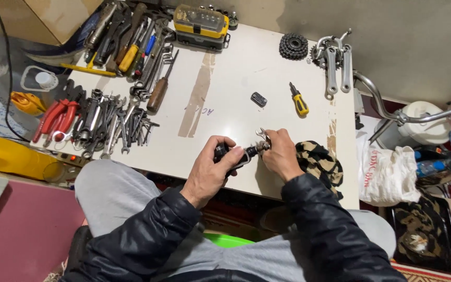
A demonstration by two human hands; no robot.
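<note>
On the left of the white table (225, 62) lies our spread of wrenches and pliers (97, 122), well apart from the work. Near the front edge, our left hand (210, 167) is closed around a black cylindrical part (234, 155), thumb over the top, holding it level just above the tabletop. Our right hand (280, 154) pinches the small metal fitting (262, 143) at the part's right end, fingers curled tight around it.

To do this well, we judge that we should keep the left grip firm and steady so the body cannot spin, and let only the right fingers turn, keeping the fitting square to the axis. Working low over the table seems wise, so a loose piece drops onto it rather than the floor.

Further right sit a small dark block (259, 98) and a yellow-handled screwdriver (299, 99), with a patterned rag (319, 162) just beside our right hand.

Our fingers hide most of the fitting, so we cannot tell its shape, whether it is threaded, or how far seated. The black part's underside is covered too.
</note>
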